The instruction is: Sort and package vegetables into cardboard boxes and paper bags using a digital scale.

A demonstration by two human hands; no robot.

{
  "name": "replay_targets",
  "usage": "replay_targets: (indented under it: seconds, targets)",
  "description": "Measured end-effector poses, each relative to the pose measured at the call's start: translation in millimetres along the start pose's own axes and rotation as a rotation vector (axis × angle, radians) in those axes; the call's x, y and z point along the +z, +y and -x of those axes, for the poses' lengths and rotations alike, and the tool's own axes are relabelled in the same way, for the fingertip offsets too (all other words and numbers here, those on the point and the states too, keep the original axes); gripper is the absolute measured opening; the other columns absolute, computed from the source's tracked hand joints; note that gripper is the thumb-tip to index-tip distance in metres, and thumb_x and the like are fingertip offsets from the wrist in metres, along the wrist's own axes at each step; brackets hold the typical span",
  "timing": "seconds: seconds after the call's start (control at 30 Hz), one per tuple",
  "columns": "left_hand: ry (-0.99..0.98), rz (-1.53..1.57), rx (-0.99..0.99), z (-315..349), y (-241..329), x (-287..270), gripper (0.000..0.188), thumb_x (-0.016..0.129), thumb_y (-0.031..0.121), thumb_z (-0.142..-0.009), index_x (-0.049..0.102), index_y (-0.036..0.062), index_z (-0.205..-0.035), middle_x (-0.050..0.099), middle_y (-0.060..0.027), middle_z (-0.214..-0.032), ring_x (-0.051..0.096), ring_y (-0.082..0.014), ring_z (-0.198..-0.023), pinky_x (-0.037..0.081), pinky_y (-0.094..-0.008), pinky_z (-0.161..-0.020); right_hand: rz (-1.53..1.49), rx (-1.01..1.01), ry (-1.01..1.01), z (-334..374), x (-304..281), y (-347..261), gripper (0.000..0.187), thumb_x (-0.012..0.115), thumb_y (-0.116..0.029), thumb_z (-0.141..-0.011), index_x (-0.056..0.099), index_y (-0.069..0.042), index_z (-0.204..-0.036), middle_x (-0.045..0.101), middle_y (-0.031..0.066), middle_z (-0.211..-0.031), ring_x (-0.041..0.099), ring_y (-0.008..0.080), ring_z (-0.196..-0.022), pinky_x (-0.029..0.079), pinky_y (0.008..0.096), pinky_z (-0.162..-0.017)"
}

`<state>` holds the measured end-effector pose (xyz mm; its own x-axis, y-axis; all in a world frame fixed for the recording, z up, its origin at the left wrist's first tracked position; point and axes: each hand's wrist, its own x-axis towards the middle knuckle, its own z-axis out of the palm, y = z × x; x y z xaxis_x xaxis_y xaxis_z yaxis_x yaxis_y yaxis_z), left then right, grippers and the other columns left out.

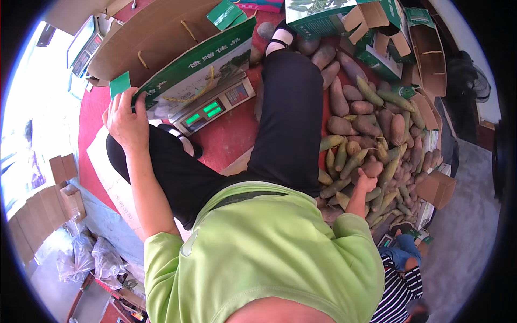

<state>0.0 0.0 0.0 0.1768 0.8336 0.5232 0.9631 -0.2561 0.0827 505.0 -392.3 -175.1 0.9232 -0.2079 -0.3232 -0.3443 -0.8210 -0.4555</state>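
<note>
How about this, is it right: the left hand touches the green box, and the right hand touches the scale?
The right hand does not touch the scale: the head view shows it at the vegetable pile. The left hand does touch the green box.

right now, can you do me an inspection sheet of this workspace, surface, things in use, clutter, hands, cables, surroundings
surface: red covering under the scale
job's things: open green-and-brown box over the scale, display lit; mixed pile of vegetables, reddish and green
clutter: more green boxes; plastic bags
hands: left hand grips the box's near edge; right hand at a reddish root, grip unclear
cables: nothing seen
surroundings: grey floor; person in striped top
</note>
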Motion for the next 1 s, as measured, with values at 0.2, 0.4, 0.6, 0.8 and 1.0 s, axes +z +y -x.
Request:
replay_targets:
  seconds: [0.2, 0.4, 0.6, 0.8, 1.0]
  targets:
    - [0.011, 0.009, 0.004, -3.5, 0.1, -3.0, 0.012, 0.067, 0.021, -0.078, 0.064, 0.0144, -0.088, 0.064, -0.0012, -0.083, 0.061, -0.0208, -0.082, 0.040, -0.0340, -0.076, -0.051, -0.722, 0.044, 5.4, 35.4, -65.8, 0.069, 0.082, -0.013, -0.064, 0.047, 0.003, -0.122, 0.054, 0.0168, -0.119, 0.054, 0.0287, -0.108, 0.042, 0.0382, -0.093]
    - [-0.005, 0.030, -0.003, -1.8, 0.1, -4.2, 0.013, 0.067, 0.020, -0.077, 0.064, 0.0137, -0.087, 0.063, -0.0018, -0.082, 0.061, -0.0214, -0.082, 0.041, -0.0353, -0.077, -0.659, -0.961, -0.562, 111.2, 37.1, -231.0, 0.060, 0.075, -0.004, -0.073, 0.044, 0.000, -0.125, 0.054, 0.0097, -0.118, 0.052, 0.0200, -0.110, 0.039, 0.0333, -0.096]
    - [0.006, 0.040, -0.007, -2.5, 1.9, -7.0, 0.012, 0.068, 0.020, -0.077, 0.064, 0.0142, -0.087, 0.063, -0.0012, -0.081, 0.060, -0.0207, -0.082, 0.040, -0.0351, -0.078, -0.798, -1.288, -0.902, 238.9, 31.0, -353.9, 0.053, 0.074, -0.004, -0.072, 0.049, 0.001, -0.118, 0.057, 0.0088, -0.113, 0.057, 0.0181, -0.102, 0.045, 0.0316, -0.090]
    - [-0.009, 0.048, -0.019, -2.6, 0.5, -6.7, 0.012, 0.067, 0.020, -0.078, 0.064, 0.0146, -0.087, 0.062, -0.0009, -0.080, 0.060, -0.0207, -0.082, 0.040, -0.0354, -0.077, -0.723, -1.394, -1.290, 350.0, 40.6, -396.0, 0.075, 0.078, -0.005, -0.068, 0.037, -0.004, -0.131, 0.042, 0.0099, -0.124, 0.045, 0.0234, -0.118, 0.042, 0.0392, -0.096]
    - [-0.009, 0.039, -0.002, -2.9, -1.3, -5.7, 0.011, 0.067, 0.021, -0.078, 0.064, 0.0146, -0.086, 0.063, -0.0010, -0.081, 0.060, -0.0210, -0.083, 0.040, -0.0358, -0.076, -0.401, -2.052, -0.714, 378.1, 87.1, -398.0, 0.056, 0.072, -0.008, -0.069, 0.048, -0.001, -0.119, 0.052, 0.0147, -0.107, 0.053, 0.0278, -0.102, 0.044, 0.0342, -0.088]
